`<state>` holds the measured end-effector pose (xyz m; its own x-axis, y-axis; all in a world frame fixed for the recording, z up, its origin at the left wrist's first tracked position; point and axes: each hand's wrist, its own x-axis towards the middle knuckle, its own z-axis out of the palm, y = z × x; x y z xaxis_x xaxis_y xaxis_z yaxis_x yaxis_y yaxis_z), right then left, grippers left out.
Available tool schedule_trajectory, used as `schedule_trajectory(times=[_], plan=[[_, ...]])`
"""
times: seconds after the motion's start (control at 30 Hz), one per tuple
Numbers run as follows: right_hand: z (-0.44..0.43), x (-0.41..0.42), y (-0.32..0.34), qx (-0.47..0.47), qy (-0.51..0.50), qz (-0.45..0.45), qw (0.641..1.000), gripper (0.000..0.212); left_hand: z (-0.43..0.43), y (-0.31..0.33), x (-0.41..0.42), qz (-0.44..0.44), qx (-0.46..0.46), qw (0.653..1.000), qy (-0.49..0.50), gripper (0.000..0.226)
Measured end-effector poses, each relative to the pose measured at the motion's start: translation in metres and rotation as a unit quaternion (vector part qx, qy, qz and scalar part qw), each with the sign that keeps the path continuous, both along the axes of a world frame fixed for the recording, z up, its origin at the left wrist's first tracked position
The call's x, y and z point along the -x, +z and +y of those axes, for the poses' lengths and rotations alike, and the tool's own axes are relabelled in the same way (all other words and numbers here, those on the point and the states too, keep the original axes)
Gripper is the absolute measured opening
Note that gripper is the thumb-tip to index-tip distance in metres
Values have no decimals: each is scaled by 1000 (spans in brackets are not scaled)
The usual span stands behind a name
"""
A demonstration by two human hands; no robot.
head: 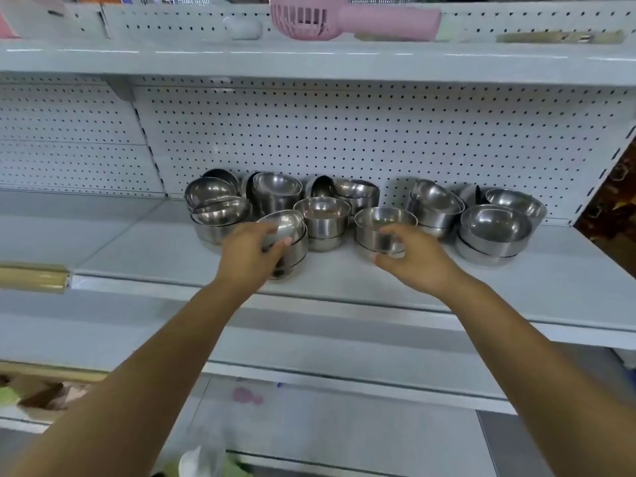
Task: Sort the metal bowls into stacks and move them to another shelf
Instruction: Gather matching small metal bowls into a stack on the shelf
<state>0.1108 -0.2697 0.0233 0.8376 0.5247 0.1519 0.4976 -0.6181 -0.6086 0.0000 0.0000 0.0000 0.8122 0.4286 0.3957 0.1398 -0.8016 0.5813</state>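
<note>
Several stacks of shiny metal bowls crowd the back of a white shelf (pixel 344 280). My left hand (pixel 249 251) grips a tilted bowl (pixel 284 225) on top of a short front stack (pixel 292 256). My right hand (pixel 411 258) grips the front side of another bowl stack (pixel 383 228) just right of centre. Between them stands an upright stack (pixel 322 218). More stacks sit at the left (pixel 216 215), behind (pixel 275 192), and at the right (pixel 433 208), with a wide stack (pixel 494 235) at the far right.
A perforated back panel (pixel 344 139) rises behind the bowls. The shelf above (pixel 309 60) carries a pink plastic scoop (pixel 344 17). A lower shelf (pixel 309 346) lies beneath my arms. A wooden-coloured strip (pixel 32 277) edges the left neighbouring shelf.
</note>
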Motion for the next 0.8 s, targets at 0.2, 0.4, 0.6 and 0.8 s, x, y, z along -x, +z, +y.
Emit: schedule_trajectory(times=[0.2, 0.4, 0.6, 0.8], plan=[[49, -24, -4, -9, 21, -50, 998, 45, 6, -1, -21, 32, 7, 998, -60, 22], [84, -54, -4, -19, 9, -82, 996, 34, 11, 4, -28, -13, 87, 993, -81, 31], [100, -73, -3, -73, 6, -65, 995, 24, 23, 20, -31, -50, 175, 975, -130, 18], [107, -65, 12, -256, 60, 130, 956, 50, 38, 18, -43, -103, 116, 955, -253, 11]])
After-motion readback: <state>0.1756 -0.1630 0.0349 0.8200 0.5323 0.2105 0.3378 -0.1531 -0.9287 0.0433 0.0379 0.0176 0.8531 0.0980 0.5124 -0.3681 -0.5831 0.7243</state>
